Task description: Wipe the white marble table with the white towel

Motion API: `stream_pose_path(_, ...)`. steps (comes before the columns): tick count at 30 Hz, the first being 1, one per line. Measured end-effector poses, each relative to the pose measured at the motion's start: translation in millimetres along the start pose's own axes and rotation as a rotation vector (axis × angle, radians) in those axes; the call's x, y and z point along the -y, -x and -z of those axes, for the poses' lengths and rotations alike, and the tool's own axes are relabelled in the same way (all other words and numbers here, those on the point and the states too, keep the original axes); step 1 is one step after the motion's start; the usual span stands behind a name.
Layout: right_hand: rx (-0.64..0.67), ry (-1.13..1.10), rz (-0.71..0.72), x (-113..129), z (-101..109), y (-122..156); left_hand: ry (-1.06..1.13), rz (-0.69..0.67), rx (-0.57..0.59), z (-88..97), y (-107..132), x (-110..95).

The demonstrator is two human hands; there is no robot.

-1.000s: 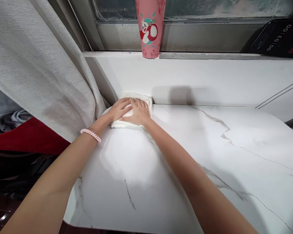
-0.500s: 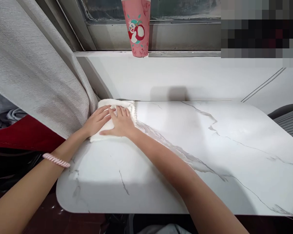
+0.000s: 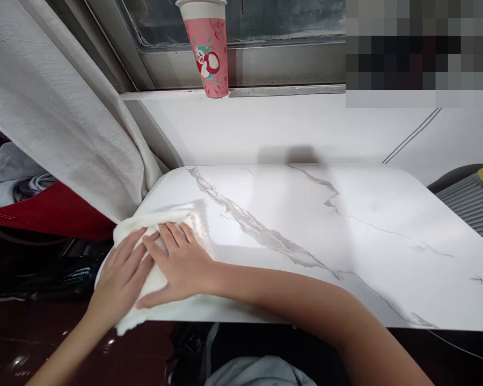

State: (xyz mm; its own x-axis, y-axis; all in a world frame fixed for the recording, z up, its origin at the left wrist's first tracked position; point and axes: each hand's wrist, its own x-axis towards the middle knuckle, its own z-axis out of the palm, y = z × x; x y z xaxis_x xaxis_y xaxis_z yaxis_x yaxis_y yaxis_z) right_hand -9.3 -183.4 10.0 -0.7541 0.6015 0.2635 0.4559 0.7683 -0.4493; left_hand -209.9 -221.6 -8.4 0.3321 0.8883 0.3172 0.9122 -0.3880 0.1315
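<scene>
A folded white cloth (image 3: 161, 222) lies on the near left corner of a white marble-patterned table (image 3: 306, 236), hanging a little over the edge. My left hand (image 3: 123, 273) rests flat on its left part with fingers stretched out. My right hand (image 3: 177, 265) lies flat on the cloth beside it, fingers spread and overlapping the left fingertips. Both hands press on the cloth.
A pink paper cup (image 3: 208, 48) with a white lid stands on the window sill (image 3: 273, 92) behind the table. A grey curtain (image 3: 56, 112) hangs at the left, touching the table's far left corner. Red fabric (image 3: 44, 214) lies beyond it. A grey slatted object (image 3: 473, 206) sits at right.
Both hands have slid the cloth from the far left corner by the wall down along the left side to the near edge. The view has shifted back and downward.
</scene>
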Motion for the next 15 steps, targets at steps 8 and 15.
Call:
stream_pose_path(8, 0.012, -0.017, -0.043, -4.8, -2.7, -13.3, -0.020, -0.170, 0.017, 0.0, -16.3, 10.2)
stream_pose_path(15, 0.021, 0.075, -0.133, -75.1, 15.6, -66.4, -0.035, 0.028, 0.003, -25.9, -115.2, 26.6)
